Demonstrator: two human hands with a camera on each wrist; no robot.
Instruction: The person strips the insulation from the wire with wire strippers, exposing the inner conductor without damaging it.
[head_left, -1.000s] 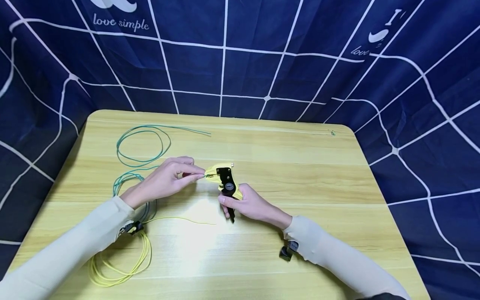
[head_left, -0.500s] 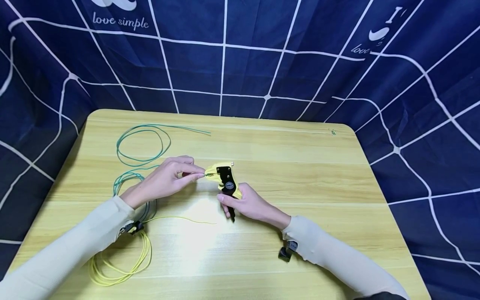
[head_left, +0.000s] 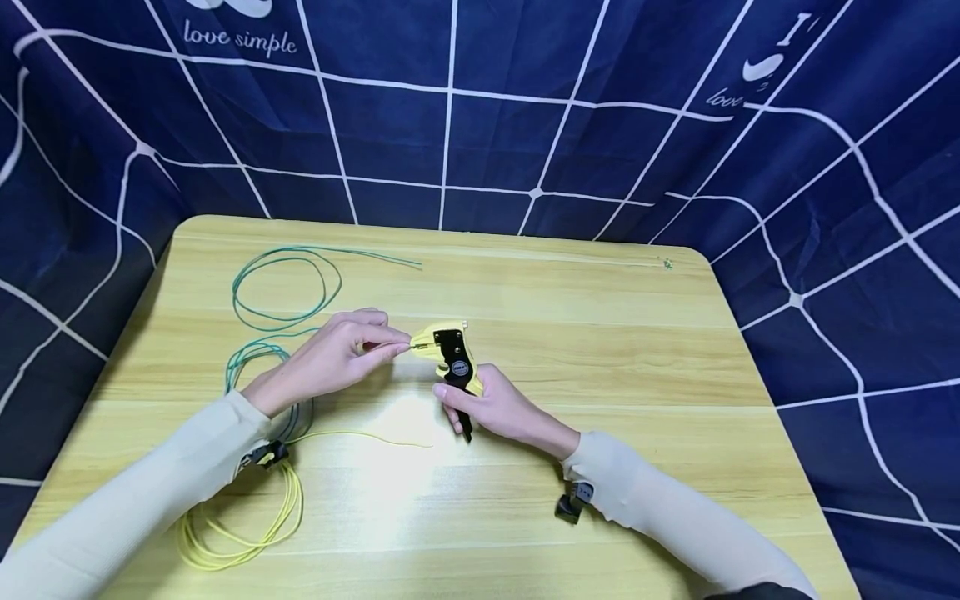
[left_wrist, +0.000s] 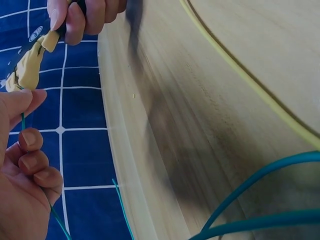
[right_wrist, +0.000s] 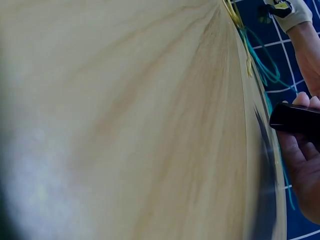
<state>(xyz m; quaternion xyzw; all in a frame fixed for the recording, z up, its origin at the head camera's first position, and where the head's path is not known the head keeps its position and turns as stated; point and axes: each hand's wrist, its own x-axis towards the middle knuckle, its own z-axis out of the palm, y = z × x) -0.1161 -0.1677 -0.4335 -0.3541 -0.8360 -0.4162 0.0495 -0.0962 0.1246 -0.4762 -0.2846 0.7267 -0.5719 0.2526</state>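
My right hand [head_left: 501,404] grips the handles of a yellow and black wire stripper [head_left: 454,354], its head turned to the left. Thumb and forefinger of my left hand [head_left: 341,350] pinch a green wire [left_wrist: 23,121] right at the tool's nose. In the left wrist view the wire runs down through the curled lower fingers; its tip at the stripper's mouth is hidden by the fingertips. From the right wrist, only the black handle [right_wrist: 296,119] shows, with fingers wrapped round it.
A green wire coil [head_left: 285,287] lies at the back left, and another green coil [head_left: 243,358] is partly under my left forearm. Nearer lies a yellow wire coil [head_left: 243,542], one end reaching right. Small scraps [head_left: 667,263] sit at the table's far right corner.
Both hands and the wire stripper stay in almost the same place, with the wire still pinched at the tool's nose. The view has shifted very slightly.
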